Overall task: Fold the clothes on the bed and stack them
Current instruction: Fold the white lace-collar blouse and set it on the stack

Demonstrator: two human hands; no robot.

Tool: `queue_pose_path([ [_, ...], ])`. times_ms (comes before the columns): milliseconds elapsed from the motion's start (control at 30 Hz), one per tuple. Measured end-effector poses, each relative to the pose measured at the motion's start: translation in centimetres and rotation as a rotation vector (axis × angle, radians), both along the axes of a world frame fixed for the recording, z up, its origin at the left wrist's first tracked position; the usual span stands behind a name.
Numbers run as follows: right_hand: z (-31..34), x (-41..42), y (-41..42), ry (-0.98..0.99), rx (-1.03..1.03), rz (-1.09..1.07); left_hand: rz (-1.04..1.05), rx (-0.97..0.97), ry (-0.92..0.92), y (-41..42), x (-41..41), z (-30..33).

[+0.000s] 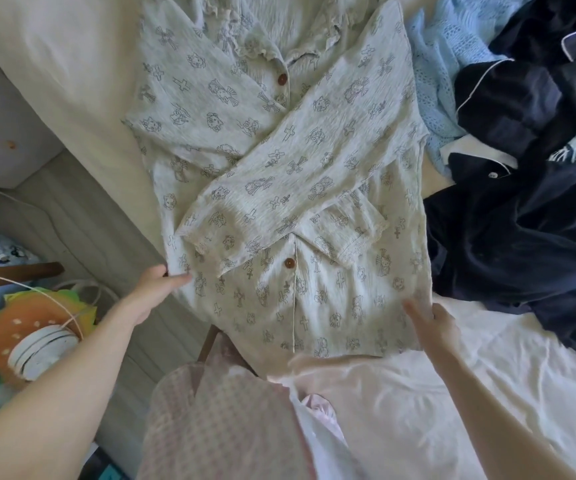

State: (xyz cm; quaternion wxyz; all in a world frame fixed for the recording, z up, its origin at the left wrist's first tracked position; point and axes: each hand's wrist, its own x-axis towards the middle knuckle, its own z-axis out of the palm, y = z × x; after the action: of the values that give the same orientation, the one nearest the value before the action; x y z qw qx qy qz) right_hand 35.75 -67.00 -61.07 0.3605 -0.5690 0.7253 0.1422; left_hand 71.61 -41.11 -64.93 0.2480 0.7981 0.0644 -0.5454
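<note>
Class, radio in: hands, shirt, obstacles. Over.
Left hand and right hand pinch printed shirt hem edges. Sleeves crossed over front. Navy clothes touch its right side.

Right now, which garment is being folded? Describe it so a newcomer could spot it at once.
On the bed, it lies spread flat in the middle, left of the dark navy pile. It is the pale printed pyjama shirt, sleeves crossed over its front, both hands at its hem. Only it has brown buttons and small outline drawings.
</note>
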Motion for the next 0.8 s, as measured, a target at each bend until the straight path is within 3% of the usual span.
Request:
queue_pose_path([
  [133, 0.1, -2.7, 1.3, -0.078, -0.047, -0.173, 0.107, 0.002, 0.104, 3.4, -3.9, 0.6],
  [333, 1.1, -4.9, 2.7, -0.425, 0.197, -0.732, 0.484, -0.109, 0.124, 7.0, -7.5, 2.8],
  [467, 2.3, -4.8, 3.8, -0.662, 0.206, -0.999, 0.678, -0.193, 0.098, 8.2, -8.9, 4.5],
  [800, 5.9, -5.3, 7.2, -0.865, 0.065, -1.028, 0.764, -0.329, -0.034, 11.0, -11.8, 8.9],
])
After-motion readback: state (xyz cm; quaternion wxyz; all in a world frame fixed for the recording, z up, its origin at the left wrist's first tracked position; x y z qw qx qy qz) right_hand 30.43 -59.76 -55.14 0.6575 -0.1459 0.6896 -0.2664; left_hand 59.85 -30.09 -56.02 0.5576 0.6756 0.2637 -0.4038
